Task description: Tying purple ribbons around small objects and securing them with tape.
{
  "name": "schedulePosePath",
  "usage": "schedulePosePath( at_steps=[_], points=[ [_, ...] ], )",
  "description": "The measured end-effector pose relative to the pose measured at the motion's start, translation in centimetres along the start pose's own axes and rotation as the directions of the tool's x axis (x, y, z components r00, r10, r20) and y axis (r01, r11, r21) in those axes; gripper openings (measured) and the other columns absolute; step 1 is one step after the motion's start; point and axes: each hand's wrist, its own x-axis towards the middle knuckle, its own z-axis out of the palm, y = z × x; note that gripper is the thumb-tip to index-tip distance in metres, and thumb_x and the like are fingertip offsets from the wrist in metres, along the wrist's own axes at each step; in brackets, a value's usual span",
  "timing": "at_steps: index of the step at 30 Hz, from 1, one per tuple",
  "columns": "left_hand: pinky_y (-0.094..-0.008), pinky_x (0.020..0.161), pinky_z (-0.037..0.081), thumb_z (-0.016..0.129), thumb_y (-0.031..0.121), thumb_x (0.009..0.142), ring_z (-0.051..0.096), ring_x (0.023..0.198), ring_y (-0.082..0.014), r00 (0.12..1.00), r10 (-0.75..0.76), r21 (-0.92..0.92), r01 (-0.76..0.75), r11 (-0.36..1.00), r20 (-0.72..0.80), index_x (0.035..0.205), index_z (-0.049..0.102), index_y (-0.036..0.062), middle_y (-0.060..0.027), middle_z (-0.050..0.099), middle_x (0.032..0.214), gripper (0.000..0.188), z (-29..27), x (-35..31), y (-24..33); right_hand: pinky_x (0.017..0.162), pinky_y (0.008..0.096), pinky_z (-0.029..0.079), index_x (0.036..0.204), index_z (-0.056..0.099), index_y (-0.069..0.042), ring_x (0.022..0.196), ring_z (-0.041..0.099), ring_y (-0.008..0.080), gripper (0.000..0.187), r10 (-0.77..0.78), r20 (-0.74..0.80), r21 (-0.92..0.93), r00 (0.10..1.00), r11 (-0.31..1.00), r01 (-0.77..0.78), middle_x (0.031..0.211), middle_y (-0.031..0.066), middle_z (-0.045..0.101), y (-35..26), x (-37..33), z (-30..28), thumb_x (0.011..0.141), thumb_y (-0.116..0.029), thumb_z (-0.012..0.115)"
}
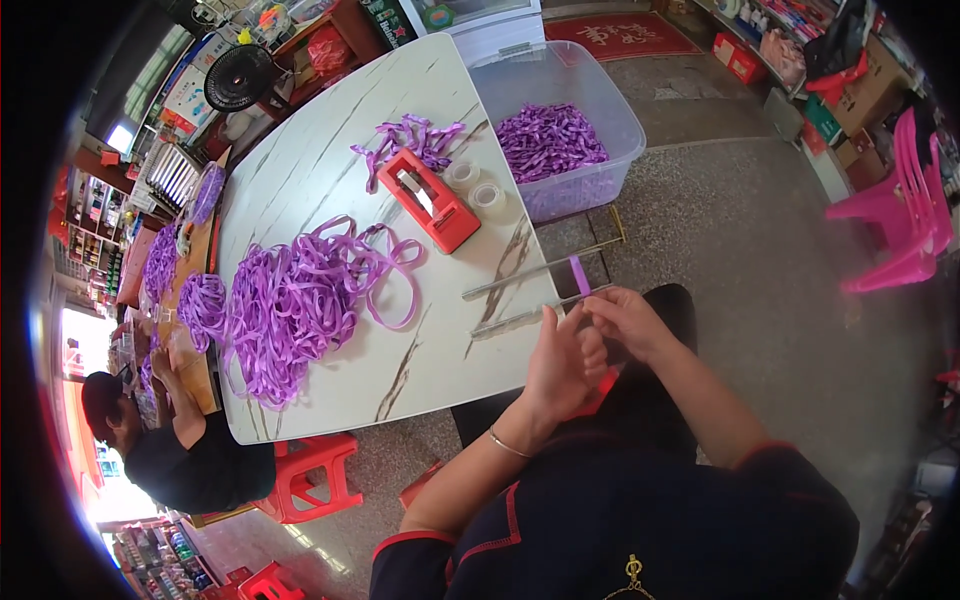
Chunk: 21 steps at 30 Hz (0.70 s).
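Observation:
A short piece of purple ribbon [579, 275] stands up at the fingertips of my two hands, just past the table's right edge. My right hand [628, 320] pinches its lower end between thumb and fingers. Against it my left hand [568, 360] is closed, fingers curled, the index fingertip meeting the ribbon's lower end. Two metal bars [510, 280] lie beside the hands and stick out over the table's edge. A big heap of purple ribbon loops [290, 315] covers the left of the marble-patterned table [440, 365]. Beyond the hands sits a red tape dispenser [430, 200].
Next to the dispenser are clear tape rolls [487, 198] and a small pile of purple ribbons [415, 140]. A translucent bin [625, 135] with purple ribbons stands off the table's right edge. At left, a person [190, 450] works at another table near a red stool [315, 478]. Pink chairs [905, 200] stand right.

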Motion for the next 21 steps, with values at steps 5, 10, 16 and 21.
schedulePosePath(
  at_steps=[5,10,16,21],
  points=[
    [-0.0228,0.052,0.029,0.028,0.058,0.091,0.032,0.058,-0.0108,0.972,-0.022,-0.212,0.074,0.975,0.235,0.116,0.04,0.0129,0.0013,0.032,0.066,0.053,-1.4,0.4,0.9,0.049,0.0149,0.037,0.079,0.061,-0.007,0.054,0.049,0.0023,0.02,0.106,0.119,-0.224,0.987,0.972,-0.077,0.063,-0.0039,0.054,-2.3,-0.2,-0.9,0.087,-0.025,0.057],
    [-0.0249,0.057,0.033,0.03,0.061,0.088,0.035,0.062,-0.0126,0.939,0.008,-0.269,0.09,0.959,0.344,0.117,0.041,0.0105,0.0005,0.034,0.069,0.059,-2.0,-0.4,1.4,0.048,0.0168,0.035,0.08,0.062,-0.006,0.053,0.046,0.003,0.026,0.161,0.424,-0.535,0.891,0.838,0.104,0.063,-0.0029,0.054,-9.3,0.4,0.9,0.089,-0.029,0.054],
    [-0.0261,0.062,0.036,0.033,0.058,0.089,0.04,0.067,-0.0136,0.925,-0.011,-0.236,0.109,0.966,0.379,0.111,0.046,0.0115,0.0007,0.037,0.071,0.053,-2.6,0.2,0.9,0.057,0.023,0.041,0.089,0.064,-0.002,0.065,0.055,0.0091,0.026,-0.426,0.327,-0.607,0.844,0.589,0.533,0.08,0.0026,0.063,-11.4,10.9,10.6,0.084,-0.028,0.06],
    [-0.0269,0.063,0.035,0.03,0.06,0.089,0.037,0.067,-0.0142,0.92,-0.003,-0.223,0.098,0.97,0.392,0.122,0.044,0.0141,0.0008,0.034,0.069,0.058,-2.8,0.2,0.7,0.066,0.0267,0.046,0.084,0.067,-0.001,0.071,0.06,0.0141,0.026,-0.193,0.319,-0.854,0.928,0.366,0.369,0.075,0.0067,0.066,-11.9,15.5,15.1,0.079,-0.026,0.065]
  ],
)
